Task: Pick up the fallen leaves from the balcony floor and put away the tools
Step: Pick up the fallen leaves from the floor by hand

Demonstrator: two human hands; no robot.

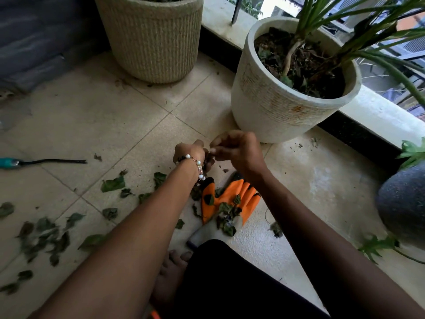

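Both arms reach out over the tiled balcony floor. My left hand (189, 151), with a bead bracelet at the wrist, is curled and holds dark leaf bits against its palm. My right hand (236, 148) meets it, fingertips pinching a small leaf piece at the left hand. Several fallen green leaves (112, 184) lie scattered on the tiles to the left and below. An orange and white garden glove (230, 201) lies under my wrists with leaves on it. A hand tool with a teal handle and dark metal shaft (46, 161) lies at the far left.
A white pot (276, 107) with a long-leaved plant stands just beyond my hands. A woven beige pot (151, 40) stands further back left. A grey rounded pot (404, 203) sits at the right edge. My bare foot (172, 268) and dark-clad knee are below.
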